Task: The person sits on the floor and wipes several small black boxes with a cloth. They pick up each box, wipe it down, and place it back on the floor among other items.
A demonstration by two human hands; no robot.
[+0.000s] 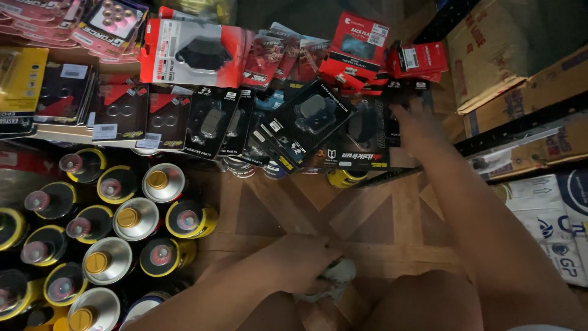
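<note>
Black packet [367, 132] beside right hand [416, 125]

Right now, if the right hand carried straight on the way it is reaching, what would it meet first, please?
The right hand points up toward the black blister packs; it already seems at them, so they come first, with the red boxes behind. Depth is unclear.

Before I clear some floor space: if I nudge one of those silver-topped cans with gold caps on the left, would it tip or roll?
Probably neither at first. The silver-topped can stands upright, packed against black-and-yellow cans, so its neighbours would likely brace it. It looks like metal, so probably stiff and fairly heavy if full. Being round, it could roll on the wooden floor once knocked over.
</note>
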